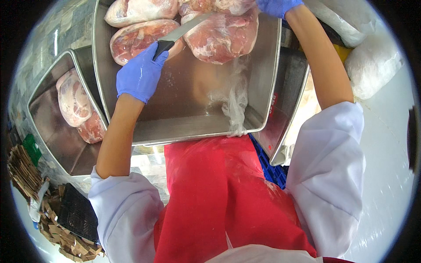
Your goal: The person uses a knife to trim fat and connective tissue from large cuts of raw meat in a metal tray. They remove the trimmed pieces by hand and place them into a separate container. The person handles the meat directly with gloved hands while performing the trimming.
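My left hand, in a blue glove, is closed around the black handle of a knife. Its blade points up and to the right, across large pieces of raw meat in a deep metal tub. At the top edge of the picture is my right hand, also gloved in blue, near the tub's far right side. Its fingers are partly cut off, so whatever it may hold is hidden. A crumpled strip of clear plastic film hangs over the tub's near rim.
On the left, a second metal tub holds more raw meat. Another metal container stands at the right, with white plastic bags beyond it. A blue plastic crate, a black crate and torn cardboard are lower down.
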`<state>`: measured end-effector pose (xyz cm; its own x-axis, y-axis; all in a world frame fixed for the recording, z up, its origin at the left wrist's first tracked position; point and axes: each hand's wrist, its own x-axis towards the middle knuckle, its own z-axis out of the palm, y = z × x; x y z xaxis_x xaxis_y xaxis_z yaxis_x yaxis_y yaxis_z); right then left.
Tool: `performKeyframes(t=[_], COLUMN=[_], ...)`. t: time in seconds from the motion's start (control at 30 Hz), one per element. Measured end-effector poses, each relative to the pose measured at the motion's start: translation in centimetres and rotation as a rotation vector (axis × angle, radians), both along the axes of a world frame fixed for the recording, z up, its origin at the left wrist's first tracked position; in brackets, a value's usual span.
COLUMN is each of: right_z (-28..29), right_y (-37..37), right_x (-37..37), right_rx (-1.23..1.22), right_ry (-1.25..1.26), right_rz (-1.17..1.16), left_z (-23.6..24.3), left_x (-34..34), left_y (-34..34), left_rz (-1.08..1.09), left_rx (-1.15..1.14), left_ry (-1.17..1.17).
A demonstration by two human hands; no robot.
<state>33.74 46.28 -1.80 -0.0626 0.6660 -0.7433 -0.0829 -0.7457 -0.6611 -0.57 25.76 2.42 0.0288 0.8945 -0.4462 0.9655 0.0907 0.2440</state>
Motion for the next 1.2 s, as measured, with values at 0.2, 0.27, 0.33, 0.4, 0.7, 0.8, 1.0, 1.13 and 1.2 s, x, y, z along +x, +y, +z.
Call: performKeyframes(t=[0.2, 0.27, 0.33, 0.4, 0.7, 0.8, 1.0, 1.13, 1.2], right_z=[-4.1, -5.0, -7.5, -7.4, -11.2, -9.1, -9.9, -12.5, -12.6], right_y=[8.5, 8.3, 8.0, 7.6, 0.6, -3.7, -9.9, -12.3, -13.1], right_x=[3.9, 3.2, 5.1, 7.0, 13.4, 12.5, 12.4, 11.0, 9.4], right_rx=[-0.177, -0.093, -0.033, -0.146, 0.505, 0.493, 0.539, 1.292, 1.117], right_ry=[0.123, 0.051, 0.066, 0.198, -0.706, -0.63, -0.396, -1.067, -1.05], right_rz=[0.147, 0.114, 0.084, 0.144, 0.513, 0.442, 0.31, 0.32, 0.239], left_z=[1.2, 1.7, 0.8, 0.3, 3.9, 4.4, 5.2, 5.6, 5.3], left_x=[1.0, 1.8, 2.7, 3.5, 5.9, 6.0, 9.0, 11.7, 11.8], left_y=[-1.4, -1.2, -0.6, 0.2, 2.0, 2.2, 4.3, 5.8, 6.2], left_rz=[0.002, 0.01, 0.016, -0.012, -0.182, -0.266, -0.316, -0.345, -0.329], left_rx=[0.003, 0.035, 0.068, 0.097, 0.073, 0.127, 0.073, -0.037, -0.007], left_ry=[-0.13, -0.138, -0.123, -0.081, 0.085, 0.163, 0.203, 0.296, 0.274])
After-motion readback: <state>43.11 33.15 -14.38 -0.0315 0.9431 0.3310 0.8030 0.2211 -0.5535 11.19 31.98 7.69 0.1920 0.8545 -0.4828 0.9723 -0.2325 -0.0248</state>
